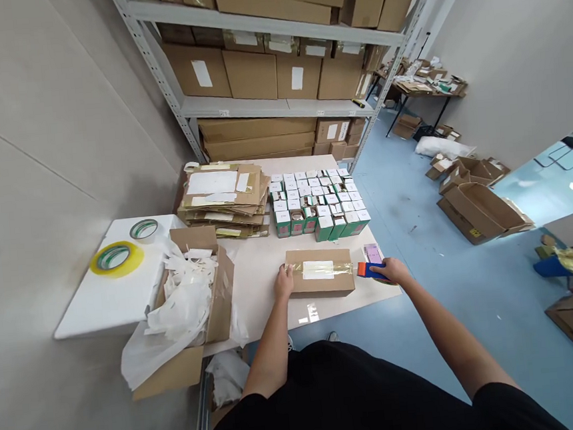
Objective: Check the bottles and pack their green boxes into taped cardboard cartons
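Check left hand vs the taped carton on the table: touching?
Touching. The head view shows the left hand against the left end of the carton, digits overlapping its edge, no gap visible.

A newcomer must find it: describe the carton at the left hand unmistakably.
Find the pale table before the metal rack. Near its front edge lies the long brown carton, the left hand at one end. Unlike the open box stuffed with white packing, it is shut, with tape and a white label on top.
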Tool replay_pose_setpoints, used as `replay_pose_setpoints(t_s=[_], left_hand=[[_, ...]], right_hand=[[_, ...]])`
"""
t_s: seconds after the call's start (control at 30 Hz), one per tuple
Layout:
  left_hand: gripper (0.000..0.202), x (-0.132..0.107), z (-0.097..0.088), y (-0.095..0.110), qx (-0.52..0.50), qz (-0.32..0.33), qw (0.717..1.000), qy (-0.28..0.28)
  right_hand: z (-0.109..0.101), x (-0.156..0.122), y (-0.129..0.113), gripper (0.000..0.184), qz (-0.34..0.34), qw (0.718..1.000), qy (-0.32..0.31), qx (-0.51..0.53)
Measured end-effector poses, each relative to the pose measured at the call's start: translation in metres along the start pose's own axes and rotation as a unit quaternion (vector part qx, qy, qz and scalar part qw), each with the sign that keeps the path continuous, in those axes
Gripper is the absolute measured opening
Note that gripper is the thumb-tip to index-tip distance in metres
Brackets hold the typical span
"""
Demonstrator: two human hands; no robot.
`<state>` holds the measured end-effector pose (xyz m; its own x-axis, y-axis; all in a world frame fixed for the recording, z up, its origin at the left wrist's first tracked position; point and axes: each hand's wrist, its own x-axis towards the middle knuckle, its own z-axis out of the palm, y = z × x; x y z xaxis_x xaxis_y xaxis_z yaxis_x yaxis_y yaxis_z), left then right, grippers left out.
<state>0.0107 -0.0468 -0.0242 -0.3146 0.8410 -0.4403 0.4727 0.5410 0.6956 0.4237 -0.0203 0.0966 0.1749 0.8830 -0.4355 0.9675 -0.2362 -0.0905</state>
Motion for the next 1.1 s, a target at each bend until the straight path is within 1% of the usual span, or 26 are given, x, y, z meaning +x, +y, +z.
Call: replay_pose_setpoints(t_s=[0.17, 0.27, 0.33, 0.4, 0.5, 0.53, 0.6, 0.67, 0.73, 0.8, 0.87, 0.93, 1.03, 1.1], left_hand=[[0.056, 0.011, -0.010, -0.017, -0.017, 0.011, 1.000, 0.004], [0.059, 0.020, -0.023, -0.031, -0.032, 0.006, 0.999, 0.006], [0.062, 0.028, -0.036, -0.043, -0.036, -0.012, 0.999, 0.006], [0.065, 0.035, -0.050, -0.054, -0.026, -0.038, 0.999, 0.006], [0.067, 0.043, -0.071, -0.064, 0.005, -0.069, 0.997, 0.028], [0.067, 0.044, -0.079, -0.064, 0.016, -0.071, 0.996, 0.042], [0.066, 0.043, -0.093, -0.057, 0.025, -0.053, 0.996, 0.069], [0.061, 0.039, -0.107, -0.041, 0.002, 0.011, 0.997, 0.076], [0.055, 0.034, -0.119, -0.021, -0.059, 0.081, 0.992, 0.070], [0.058, 0.031, -0.128, -0.003, -0.105, 0.141, 0.983, 0.054], [0.065, 0.030, -0.133, 0.008, -0.118, 0.144, 0.982, 0.039], [0.073, 0.030, -0.137, 0.010, -0.113, 0.110, 0.987, 0.012], [0.076, 0.030, -0.142, 0.001, -0.115, 0.089, 0.989, -0.021], [0.072, 0.029, -0.145, -0.008, -0.125, 0.094, 0.988, -0.020]], right_hand=[[0.003, -0.003, -0.012, 0.051, -0.005, 1.000, 0.020, 0.020], [0.008, -0.003, -0.027, 0.054, -0.013, 0.997, 0.008, 0.081], [0.012, -0.005, -0.043, 0.055, -0.021, 0.990, -0.001, 0.140], [0.013, -0.009, -0.065, 0.057, -0.040, 0.981, 0.001, 0.187], [0.010, -0.019, -0.109, 0.061, -0.086, 0.975, 0.020, 0.202], [0.008, -0.023, -0.127, 0.062, -0.099, 0.976, 0.028, 0.190], [0.001, -0.029, -0.164, 0.063, -0.115, 0.979, 0.027, 0.164], [-0.006, -0.036, -0.203, 0.064, -0.128, 0.980, 0.027, 0.147], [-0.013, -0.042, -0.240, 0.064, -0.133, 0.984, 0.022, 0.119], [-0.018, -0.049, -0.274, 0.064, -0.130, 0.988, 0.028, 0.081], [-0.021, -0.056, -0.303, 0.062, -0.138, 0.989, 0.035, 0.050], [-0.021, -0.063, -0.325, 0.061, -0.150, 0.988, 0.035, 0.029], [-0.021, -0.069, -0.345, 0.059, -0.162, 0.986, 0.024, 0.016], [-0.020, -0.072, -0.352, 0.058, -0.170, 0.985, 0.017, 0.016]])
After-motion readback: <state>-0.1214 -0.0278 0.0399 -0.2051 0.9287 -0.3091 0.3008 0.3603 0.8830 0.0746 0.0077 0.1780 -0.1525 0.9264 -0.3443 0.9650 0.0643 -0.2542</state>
